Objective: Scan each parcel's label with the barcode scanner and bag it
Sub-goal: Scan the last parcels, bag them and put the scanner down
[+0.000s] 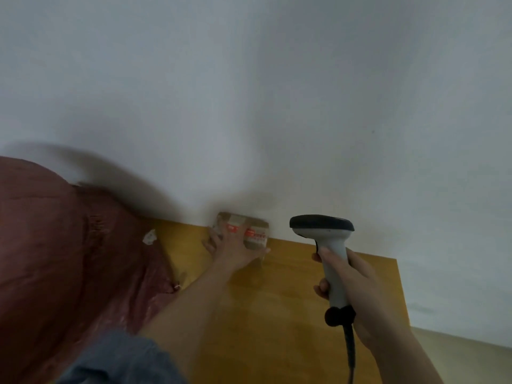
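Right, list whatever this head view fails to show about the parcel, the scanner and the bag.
- Parcel: label print is blurred and too small to read; the left hand covers its near side.
- Scanner: the window faces away; the right hand wraps the handle and hides most of the trigger; the cable runs off the bottom edge.
- Red bag: cut off by the left edge; its opening and contents are not visible.
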`<action>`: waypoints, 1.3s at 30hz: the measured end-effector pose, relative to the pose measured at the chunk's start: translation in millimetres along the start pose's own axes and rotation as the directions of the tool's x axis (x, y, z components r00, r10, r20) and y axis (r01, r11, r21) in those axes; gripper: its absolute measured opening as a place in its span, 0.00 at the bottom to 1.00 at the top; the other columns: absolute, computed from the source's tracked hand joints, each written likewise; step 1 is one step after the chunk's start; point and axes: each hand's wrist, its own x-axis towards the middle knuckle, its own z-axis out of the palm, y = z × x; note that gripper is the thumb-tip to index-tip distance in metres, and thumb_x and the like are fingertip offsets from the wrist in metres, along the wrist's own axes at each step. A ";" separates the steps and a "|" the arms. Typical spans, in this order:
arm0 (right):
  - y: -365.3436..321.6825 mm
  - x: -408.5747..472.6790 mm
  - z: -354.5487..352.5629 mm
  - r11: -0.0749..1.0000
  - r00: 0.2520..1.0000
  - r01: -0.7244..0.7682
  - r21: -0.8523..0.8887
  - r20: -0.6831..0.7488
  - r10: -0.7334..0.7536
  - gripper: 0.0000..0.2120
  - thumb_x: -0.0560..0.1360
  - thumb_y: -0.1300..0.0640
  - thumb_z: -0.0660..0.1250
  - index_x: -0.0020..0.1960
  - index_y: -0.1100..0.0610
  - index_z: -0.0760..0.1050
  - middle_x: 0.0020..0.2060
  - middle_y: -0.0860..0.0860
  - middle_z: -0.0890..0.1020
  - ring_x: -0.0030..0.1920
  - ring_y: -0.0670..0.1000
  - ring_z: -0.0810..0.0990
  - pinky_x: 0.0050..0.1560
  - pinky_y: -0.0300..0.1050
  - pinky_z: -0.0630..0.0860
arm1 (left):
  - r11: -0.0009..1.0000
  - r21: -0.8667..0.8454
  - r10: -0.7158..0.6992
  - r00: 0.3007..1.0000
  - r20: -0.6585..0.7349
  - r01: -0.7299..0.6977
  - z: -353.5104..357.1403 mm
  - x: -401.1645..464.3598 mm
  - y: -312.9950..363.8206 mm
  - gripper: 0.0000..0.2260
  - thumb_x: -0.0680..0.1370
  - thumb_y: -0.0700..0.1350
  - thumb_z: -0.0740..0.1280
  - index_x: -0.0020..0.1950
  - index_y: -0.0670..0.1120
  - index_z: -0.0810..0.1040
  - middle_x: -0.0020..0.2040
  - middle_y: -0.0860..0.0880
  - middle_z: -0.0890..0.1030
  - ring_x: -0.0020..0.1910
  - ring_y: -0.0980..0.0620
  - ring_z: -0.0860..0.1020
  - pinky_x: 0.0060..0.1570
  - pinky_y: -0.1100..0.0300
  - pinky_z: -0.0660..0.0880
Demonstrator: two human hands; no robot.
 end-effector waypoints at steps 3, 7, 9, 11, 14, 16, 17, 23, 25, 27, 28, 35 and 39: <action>5.6 4.6 2.6 1.000 1.000 -0.005 0.008 0.010 0.005 0.10 0.76 0.51 0.68 0.53 0.57 0.77 0.45 0.58 0.78 0.30 0.50 0.75 0.45 0.53 0.79 | 0.996 -0.047 -0.079 0.995 -0.055 0.076 5.6 1.9 -0.2 0.48 0.66 0.70 0.70 0.78 0.57 0.49 0.77 0.39 0.35 0.75 0.32 0.36 0.72 0.33 0.40; 13.0 4.6 0.3 1.000 0.999 -0.025 -0.017 0.038 0.025 0.12 0.77 0.51 0.68 0.55 0.57 0.77 0.42 0.57 0.78 0.31 0.49 0.76 0.50 0.58 0.79 | 0.983 -0.125 -0.139 0.989 -0.043 0.132 8.0 2.0 -5.3 0.57 0.64 0.65 0.76 0.79 0.49 0.42 0.77 0.39 0.34 0.75 0.33 0.38 0.73 0.37 0.49; 16.2 4.6 0.3 1.000 0.999 -0.028 0.003 0.045 0.028 0.10 0.77 0.51 0.68 0.54 0.56 0.77 0.45 0.57 0.78 0.32 0.50 0.76 0.50 0.57 0.79 | 0.977 -0.171 -0.131 0.991 -0.019 0.126 7.0 -5.1 -11.7 0.63 0.61 0.62 0.79 0.78 0.51 0.37 0.77 0.40 0.33 0.75 0.34 0.36 0.72 0.37 0.49; 18.8 4.2 2.9 0.999 0.998 -0.027 0.018 0.054 0.026 0.09 0.77 0.52 0.68 0.54 0.55 0.77 0.45 0.57 0.77 0.32 0.50 0.75 0.48 0.55 0.79 | 0.972 -0.216 -0.101 0.994 -0.037 0.091 10.2 -21.8 -23.5 0.64 0.59 0.61 0.80 0.77 0.53 0.35 0.77 0.42 0.33 0.75 0.35 0.36 0.72 0.38 0.51; 25.5 3.1 10.0 0.999 0.997 -0.030 0.020 0.071 0.029 0.10 0.78 0.52 0.67 0.55 0.57 0.76 0.44 0.57 0.76 0.31 0.50 0.74 0.44 0.52 0.79 | 0.957 -0.291 -0.036 0.991 -0.126 -0.002 29.3 -58.2 -52.8 0.66 0.57 0.60 0.81 0.75 0.58 0.31 0.76 0.47 0.34 0.76 0.40 0.39 0.72 0.38 0.54; 30.6 2.9 15.7 0.999 0.996 -0.048 0.022 0.081 0.047 0.11 0.78 0.52 0.67 0.54 0.58 0.77 0.43 0.58 0.75 0.31 0.50 0.74 0.43 0.52 0.78 | 0.933 -0.358 -0.013 0.987 -0.160 -0.046 44.0 -80.6 -74.6 0.69 0.53 0.61 0.82 0.74 0.61 0.30 0.76 0.50 0.35 0.77 0.44 0.41 0.74 0.40 0.54; 33.0 2.7 18.7 0.998 0.995 -0.060 0.024 0.086 0.058 0.11 0.78 0.51 0.67 0.54 0.58 0.77 0.43 0.58 0.75 0.31 0.51 0.74 0.43 0.51 0.78 | 0.918 -0.394 -0.026 0.988 -0.153 -0.037 50.0 -89.6 -84.1 0.71 0.50 0.62 0.82 0.74 0.61 0.31 0.76 0.51 0.36 0.77 0.46 0.41 0.74 0.43 0.52; 49.8 -1.9 32.4 0.996 0.987 -0.089 -0.014 0.133 0.090 0.10 0.78 0.51 0.67 0.53 0.57 0.76 0.44 0.58 0.76 0.30 0.51 0.74 0.42 0.51 0.78 | 0.773 -0.634 -0.151 0.978 -0.145 0.025 54.4 -108.8 -105.0 0.67 0.50 0.70 0.78 0.78 0.53 0.44 0.77 0.49 0.52 0.76 0.48 0.53 0.74 0.49 0.57; 56.3 -2.5 36.6 0.995 0.985 -0.097 -0.033 0.143 0.101 0.09 0.78 0.52 0.67 0.53 0.56 0.76 0.43 0.57 0.76 0.30 0.50 0.74 0.43 0.52 0.78 | 0.637 -0.766 -0.243 0.966 -0.090 0.089 48.6 -108.7 -100.0 0.57 0.59 0.59 0.81 0.78 0.52 0.49 0.75 0.49 0.58 0.74 0.50 0.59 0.69 0.55 0.63; 63.6 -0.5 41.8 0.995 0.982 -0.085 -0.056 0.165 0.093 0.08 0.78 0.52 0.67 0.54 0.54 0.76 0.41 0.56 0.76 0.30 0.51 0.74 0.45 0.55 0.79 | 0.587 -0.800 -0.290 0.955 -0.060 0.128 48.3 -108.0 -99.1 0.51 0.65 0.52 0.80 0.78 0.53 0.51 0.75 0.49 0.59 0.74 0.49 0.58 0.68 0.56 0.64; 67.5 2.5 44.8 0.995 0.981 -0.062 -0.079 0.178 0.075 0.07 0.78 0.52 0.67 0.55 0.52 0.76 0.38 0.55 0.75 0.30 0.51 0.75 0.45 0.56 0.80 | 0.608 -0.781 -0.287 0.957 -0.047 0.144 50.8 -107.8 -101.0 0.49 0.67 0.53 0.79 0.78 0.54 0.50 0.76 0.49 0.57 0.75 0.49 0.56 0.69 0.53 0.63; 100.2 49.3 74.5 0.964 0.954 0.040 -0.263 0.298 0.042 0.16 0.79 0.57 0.65 0.64 0.47 0.67 0.41 0.51 0.77 0.33 0.50 0.76 0.37 0.45 0.77 | 0.480 -0.851 -0.268 0.960 0.086 0.211 56.3 -121.8 -116.6 0.46 0.71 0.45 0.77 0.78 0.56 0.48 0.69 0.53 0.63 0.68 0.53 0.62 0.64 0.57 0.65; 132.5 57.4 87.5 0.946 0.944 -0.019 -0.325 0.305 0.124 0.21 0.78 0.53 0.68 0.66 0.43 0.65 0.46 0.52 0.81 0.33 0.50 0.79 0.35 0.43 0.76 | 0.236 -0.932 -0.276 0.939 0.207 0.275 55.5 -134.8 -123.3 0.39 0.74 0.39 0.73 0.73 0.62 0.54 0.70 0.54 0.68 0.67 0.50 0.69 0.64 0.46 0.70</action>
